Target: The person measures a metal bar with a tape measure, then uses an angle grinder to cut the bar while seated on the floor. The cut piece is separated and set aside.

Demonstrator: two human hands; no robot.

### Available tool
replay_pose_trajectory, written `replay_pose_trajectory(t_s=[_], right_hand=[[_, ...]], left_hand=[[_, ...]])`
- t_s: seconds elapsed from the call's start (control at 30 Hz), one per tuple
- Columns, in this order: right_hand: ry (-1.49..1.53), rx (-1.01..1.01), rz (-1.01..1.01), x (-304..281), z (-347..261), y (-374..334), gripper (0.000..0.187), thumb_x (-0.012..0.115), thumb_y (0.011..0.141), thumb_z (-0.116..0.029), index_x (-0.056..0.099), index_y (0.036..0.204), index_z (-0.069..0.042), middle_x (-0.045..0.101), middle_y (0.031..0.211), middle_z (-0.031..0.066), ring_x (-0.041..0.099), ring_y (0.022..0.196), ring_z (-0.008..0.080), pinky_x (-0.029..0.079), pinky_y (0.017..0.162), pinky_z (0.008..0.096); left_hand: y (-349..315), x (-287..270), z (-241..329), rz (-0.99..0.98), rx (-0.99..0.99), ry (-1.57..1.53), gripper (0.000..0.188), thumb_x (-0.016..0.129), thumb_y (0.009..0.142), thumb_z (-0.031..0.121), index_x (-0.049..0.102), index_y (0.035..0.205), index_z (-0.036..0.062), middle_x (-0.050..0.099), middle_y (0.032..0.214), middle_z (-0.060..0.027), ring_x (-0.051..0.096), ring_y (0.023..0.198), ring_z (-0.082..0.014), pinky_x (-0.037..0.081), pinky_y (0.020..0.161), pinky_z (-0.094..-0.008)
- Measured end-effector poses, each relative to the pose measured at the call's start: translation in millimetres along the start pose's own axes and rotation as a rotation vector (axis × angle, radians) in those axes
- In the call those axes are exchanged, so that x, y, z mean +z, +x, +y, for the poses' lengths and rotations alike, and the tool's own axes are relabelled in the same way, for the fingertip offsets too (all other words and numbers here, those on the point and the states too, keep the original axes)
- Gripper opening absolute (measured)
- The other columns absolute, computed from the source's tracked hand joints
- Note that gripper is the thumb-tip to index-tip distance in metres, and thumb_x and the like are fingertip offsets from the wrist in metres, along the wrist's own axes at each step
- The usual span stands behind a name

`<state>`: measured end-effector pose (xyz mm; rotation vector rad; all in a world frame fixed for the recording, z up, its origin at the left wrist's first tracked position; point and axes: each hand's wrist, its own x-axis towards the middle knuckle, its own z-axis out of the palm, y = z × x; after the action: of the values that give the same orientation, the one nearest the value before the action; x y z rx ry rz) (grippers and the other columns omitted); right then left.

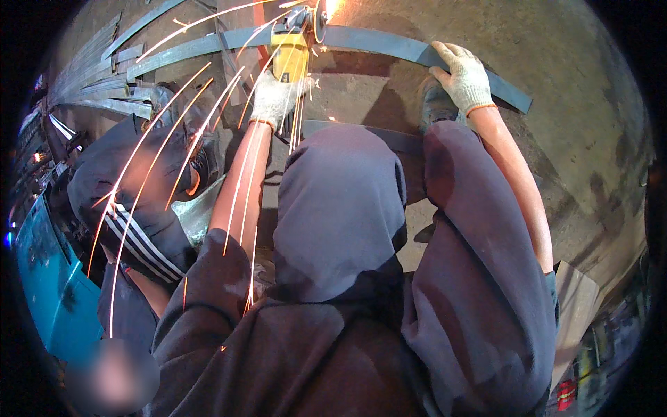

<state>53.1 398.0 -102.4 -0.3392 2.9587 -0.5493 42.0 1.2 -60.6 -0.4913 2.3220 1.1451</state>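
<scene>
My left hand [273,101], in a white knitted glove, is closed round the body of a yellow angle grinder [290,57]. The grinder's disc [320,21] stands at the long grey flat metal bar [389,44], beside a bright glow. Orange sparks stream back over my left arm and the person at my left. Further right, my gloved right hand [464,78] grips the same bar, with its thumb at the near edge and its fingers over the top. The exact contact between disc and bar is lost in the glare.
Several metal strips [104,76] lie piled at the far left. Close by on my left is another person [139,181] in dark striped clothing. A teal metal box [52,278] stands at the left edge. My shoe [438,104] rests just short of the bar, and a brownish board [575,299] lies at lower right.
</scene>
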Motion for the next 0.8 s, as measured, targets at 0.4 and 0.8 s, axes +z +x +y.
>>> replay_pose_trajectory(t_s=[0.4, 0.8], right_hand=[[0.004, 0.004, 0.006, 0.8, -0.5, 0.4, 0.053, 0.073, 0.087, -0.028, 0.061, 0.138, -0.019, 0.065, 0.132, 0.0093, 0.059, 0.126, 0.0315, 0.046, 0.106, 0.0452], [0.008, 0.015, 0.002, -1.0, -1.6, -0.8, 0.054, 0.074, 0.087, -0.028, 0.06, 0.139, -0.02, 0.065, 0.133, 0.0091, 0.058, 0.127, 0.0316, 0.046, 0.107, 0.0453]], left_hand=[[-0.4, 0.3, 11.1, -0.01, 0.03, 0.038, 0.048, 0.089, 0.076, 0.024, 0.07, 0.114, 0.001, 0.077, 0.1, -0.0074, 0.071, 0.085, -0.0171, 0.057, 0.08, -0.0325], [4.7, 2.4, 6.1, -0.018, 0.051, -0.059, 0.054, 0.091, 0.075, 0.026, 0.069, 0.117, 0.0015, 0.076, 0.102, -0.0086, 0.072, 0.085, -0.0172, 0.058, 0.078, -0.0336]])
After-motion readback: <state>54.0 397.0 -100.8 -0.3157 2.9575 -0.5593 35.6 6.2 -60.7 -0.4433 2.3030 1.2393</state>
